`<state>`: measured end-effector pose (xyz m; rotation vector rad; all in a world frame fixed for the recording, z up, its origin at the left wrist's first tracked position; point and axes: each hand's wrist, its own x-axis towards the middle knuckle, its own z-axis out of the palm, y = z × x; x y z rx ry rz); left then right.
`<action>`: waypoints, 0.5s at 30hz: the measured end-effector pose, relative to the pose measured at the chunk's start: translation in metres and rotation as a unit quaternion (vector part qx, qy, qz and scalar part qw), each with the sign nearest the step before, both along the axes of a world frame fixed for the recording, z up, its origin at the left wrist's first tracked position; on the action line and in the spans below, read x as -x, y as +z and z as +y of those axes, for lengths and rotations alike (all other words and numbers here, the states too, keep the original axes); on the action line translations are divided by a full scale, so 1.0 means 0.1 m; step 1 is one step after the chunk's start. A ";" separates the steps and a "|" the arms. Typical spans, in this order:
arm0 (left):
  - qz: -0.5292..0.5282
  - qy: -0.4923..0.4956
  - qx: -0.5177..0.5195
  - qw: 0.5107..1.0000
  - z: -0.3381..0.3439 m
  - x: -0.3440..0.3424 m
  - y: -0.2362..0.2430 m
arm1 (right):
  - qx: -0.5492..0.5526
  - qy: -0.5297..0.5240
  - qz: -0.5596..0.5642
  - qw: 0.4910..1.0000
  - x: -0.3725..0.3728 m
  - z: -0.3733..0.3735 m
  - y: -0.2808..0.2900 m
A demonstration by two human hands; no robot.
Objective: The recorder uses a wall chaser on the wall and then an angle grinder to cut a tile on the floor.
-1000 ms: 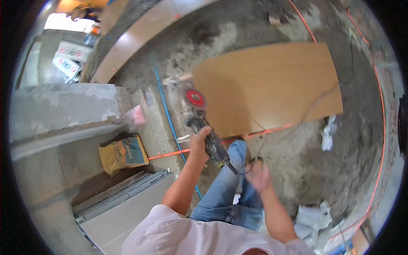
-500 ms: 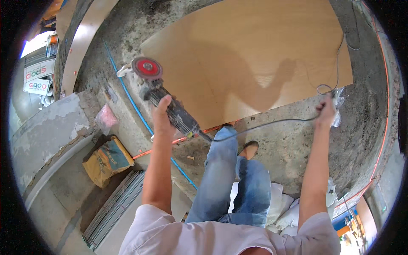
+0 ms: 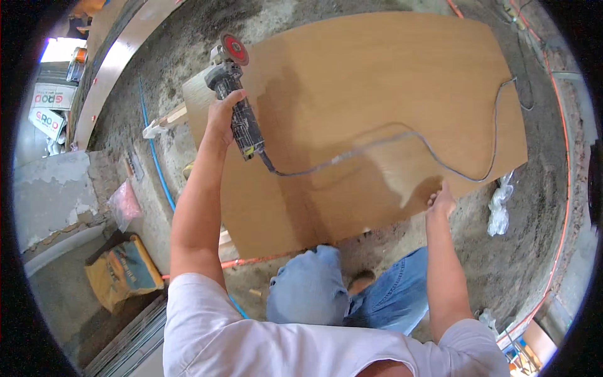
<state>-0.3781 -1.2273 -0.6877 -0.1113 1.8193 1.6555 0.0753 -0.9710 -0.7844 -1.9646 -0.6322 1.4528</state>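
- Angle grinder, black and dusty: held up over the left part of the board; its shadow falls apart from it, so it seems raised clear of the surface.
- Red disc: at the grinder's far end, pointing away from the body; presumably so held to keep the rim off the arm.
- Left hand: fingers wrapped around the grinder's body, thumb across the top; the grip sits behind the head, probably for balance and distance from the disc.
- Cable, grey: leaves the grinder's rear, runs in a slack curve over the board and past its right edge; partly blurred, so how much rests on the wood cannot be told. The slack likely leaves the tool free to move.
- Right hand: at the board's near edge, below the cable; fingers mostly curled, one extended. Contact with the edge, or anything thin inside the grasp, cannot be told.
- Board, wood-toned, large: lies over the floor, in front of the knee.
- Wooden strip: protrudes from under the board's left edge, perhaps as a support lifting it off the concrete.
- Blue pipe: on the floor, left of the board.
- Yellow sack and pink-filled bag: farther left, apart from the board.
- Clear plastic: crumpled, just beside the board's right corner.
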 end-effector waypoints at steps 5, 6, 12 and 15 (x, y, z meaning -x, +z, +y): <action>0.031 0.004 -0.047 0.998 0.18 0.19 -0.24 | -0.028 -0.126 -0.097 0.987 -0.39 -0.06 -0.31; 0.024 0.008 -0.063 0.998 0.21 0.23 -0.26 | -0.028 -0.131 -0.099 0.986 -0.49 -0.08 -0.35; 0.003 -0.014 -0.059 0.998 0.31 0.64 -0.40 | 0.068 -0.070 0.184 0.978 -0.56 0.16 -0.30; 0.014 -0.005 -0.023 1.000 0.35 0.69 -0.51 | -0.016 0.007 0.229 0.973 -0.36 0.16 -0.40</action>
